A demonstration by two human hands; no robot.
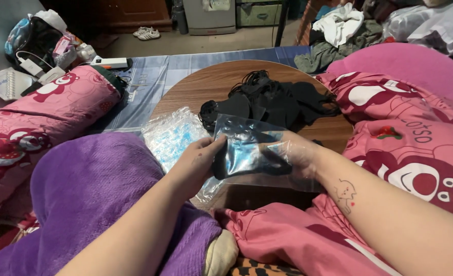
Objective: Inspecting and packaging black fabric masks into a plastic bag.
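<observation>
The clear bag (pixel 259 153) with a black mask inside lies crosswise between both hands above the bench (pixel 195 87); left hand (pixel 198 163) pinches its edge, right hand (pixel 300 161) seemingly grips behind the film.

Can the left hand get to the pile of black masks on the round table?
Probably yes: nothing blocks the black masks, but the left hand is holding the clear bag.
</observation>
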